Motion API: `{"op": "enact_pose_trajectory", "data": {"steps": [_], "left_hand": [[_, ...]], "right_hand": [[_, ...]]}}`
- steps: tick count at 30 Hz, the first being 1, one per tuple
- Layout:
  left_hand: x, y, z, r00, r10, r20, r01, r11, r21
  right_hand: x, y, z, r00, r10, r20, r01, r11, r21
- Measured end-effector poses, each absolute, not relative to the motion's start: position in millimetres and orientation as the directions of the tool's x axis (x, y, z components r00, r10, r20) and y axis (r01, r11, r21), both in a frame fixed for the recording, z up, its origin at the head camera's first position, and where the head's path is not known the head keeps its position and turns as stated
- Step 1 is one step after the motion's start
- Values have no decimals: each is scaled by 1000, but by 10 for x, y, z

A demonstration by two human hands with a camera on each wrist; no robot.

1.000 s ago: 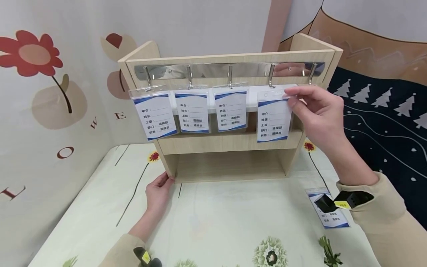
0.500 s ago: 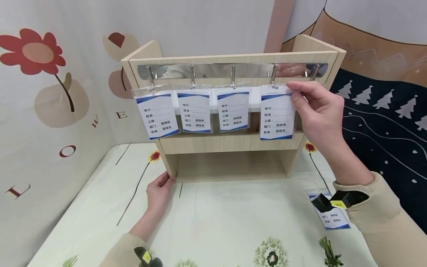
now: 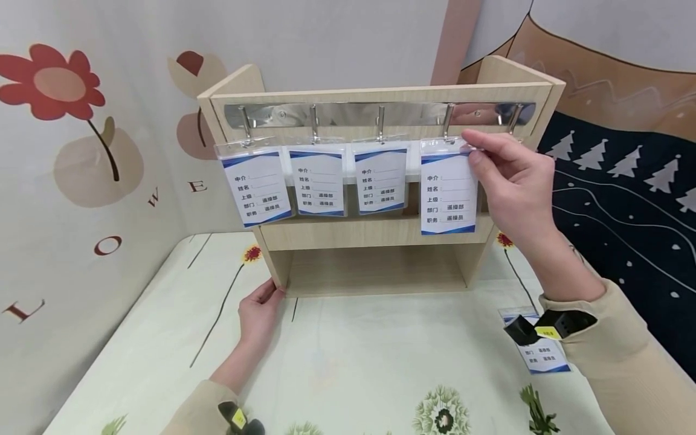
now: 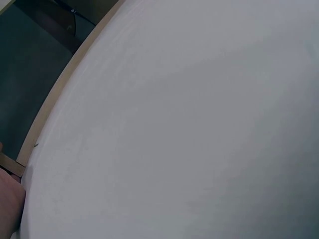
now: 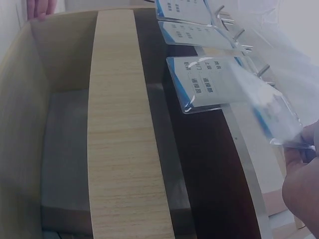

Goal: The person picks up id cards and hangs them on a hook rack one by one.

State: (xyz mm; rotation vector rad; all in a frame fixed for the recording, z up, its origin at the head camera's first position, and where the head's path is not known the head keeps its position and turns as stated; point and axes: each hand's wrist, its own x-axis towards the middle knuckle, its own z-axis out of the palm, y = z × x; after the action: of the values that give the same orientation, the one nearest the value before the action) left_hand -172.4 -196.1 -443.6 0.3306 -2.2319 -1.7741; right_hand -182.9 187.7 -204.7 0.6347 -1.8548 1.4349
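My right hand pinches a clear badge holder with a blue-and-white card by its upper right corner. The holder's top edge is right at the tip of the fourth hook. In the right wrist view the same badge holder looks tilted, with the fingertips at its edge. Three like badge holders hang from the hooks to the left. My left hand grips the lower left corner of the wooden shelf; its fingers are partly hidden behind the side panel.
Another badge holder lies on the flower-print tablecloth, partly hidden by the right wrist camera. A fifth hook sits behind the right hand on the metal strip. Printed curtains stand behind and on both sides.
The right hand has lifted the badge holder up to the fourth hook's tip, and its lower edge has since swung nearer to me. The left hand keeps its place.
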Motion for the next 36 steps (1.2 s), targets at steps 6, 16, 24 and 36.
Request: {"op": "enact_pose_trajectory", "data": {"steps": [6, 16, 24, 36], "left_hand": [[-1725, -1963, -4444, -936, -344, 76, -7, 235, 972], [-1723, -1981, -4431, -934, -350, 72, -14, 236, 972], [-1716, -1971, -4428, -937, -343, 62, -17, 224, 974], [-1721, -1971, -4447, -940, -331, 86, 1, 250, 968]], "right_hand": [[-1842, 1864, -2044, -684, 39, 729, -683, 317, -658], [-1977, 1809, -2108, -671, 67, 738, -686, 322, -653], [-1941, 1814, -2185, -668, 72, 741, -707, 251, -661], [-1774, 2081, -2551, -671, 110, 734, -718, 155, -679]]}}
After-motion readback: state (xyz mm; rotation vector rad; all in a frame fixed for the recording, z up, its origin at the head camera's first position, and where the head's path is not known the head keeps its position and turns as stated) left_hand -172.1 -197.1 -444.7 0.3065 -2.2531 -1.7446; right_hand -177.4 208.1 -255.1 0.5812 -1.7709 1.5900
